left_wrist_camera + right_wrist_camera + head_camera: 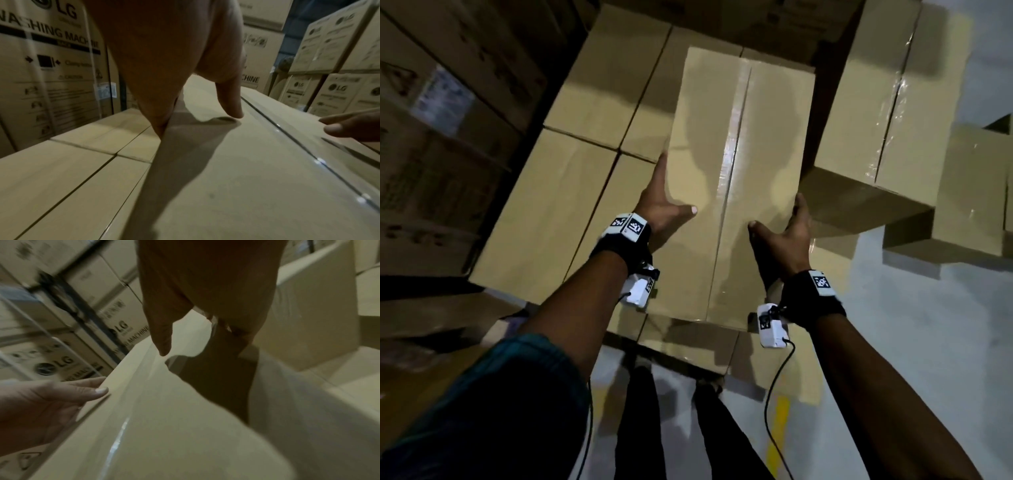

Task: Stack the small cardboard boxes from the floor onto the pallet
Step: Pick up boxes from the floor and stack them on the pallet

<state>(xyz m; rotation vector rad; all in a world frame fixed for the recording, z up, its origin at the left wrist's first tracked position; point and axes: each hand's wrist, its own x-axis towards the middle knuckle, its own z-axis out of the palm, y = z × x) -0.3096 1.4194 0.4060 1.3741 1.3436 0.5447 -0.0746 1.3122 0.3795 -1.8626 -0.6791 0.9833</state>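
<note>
Plain tan cardboard box [736, 154], long, clear-taped along centre seam, pressed between left hand [664, 205] and right hand [787, 236], both spread flat against its sides

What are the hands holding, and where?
A taped brown cardboard box, pressed between left hand and right hand by its two long sides, thumbs resting on top.

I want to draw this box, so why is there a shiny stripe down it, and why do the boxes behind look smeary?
Head view: clear tape along the held box glints. Left wrist view: the tape shows bright glare spots, and the left hand casts a long shadow. Right wrist view: the printed cartons behind are streaked by motion blur.
</note>
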